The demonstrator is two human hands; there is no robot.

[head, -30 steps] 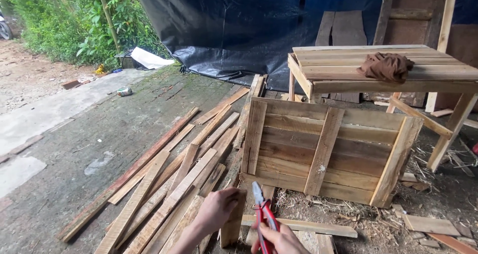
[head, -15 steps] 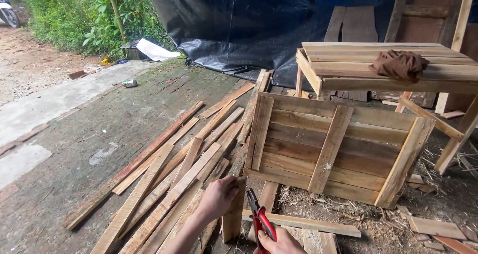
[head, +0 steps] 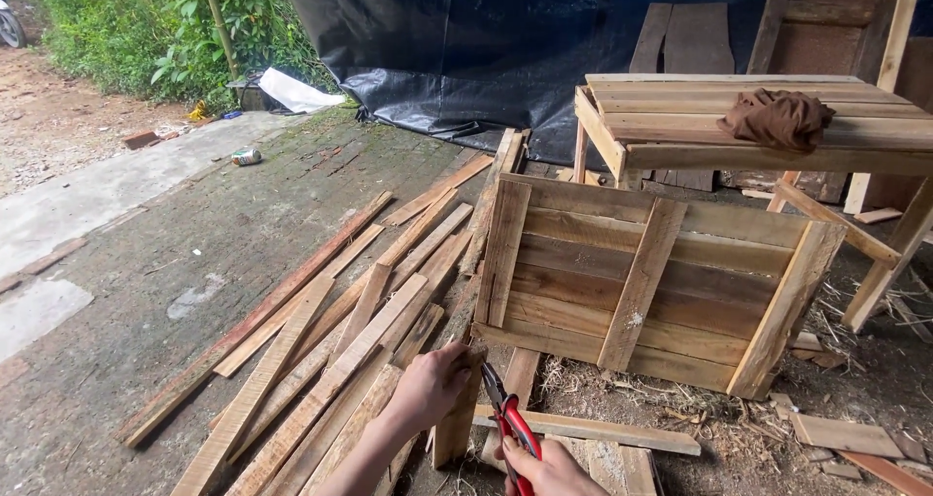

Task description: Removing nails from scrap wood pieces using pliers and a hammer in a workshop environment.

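Pliers with red handles [head: 507,418] are sitting in our right hand [head: 549,467], fingers wrapped shut on the grips, jaws nearing the short upright wooden block [head: 457,418]. Our left hand [head: 428,384] is clamping its top; we are judging a firm, square bite best.

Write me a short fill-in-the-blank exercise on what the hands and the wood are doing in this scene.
1. The left hand grips the top of an upright wooden ____.
2. The right hand holds pliers with ____ handles.
3. A brown cloth lies on the wooden ____.
4. The slatted panel stands on its ____.

Missing words: block; red; table; edge
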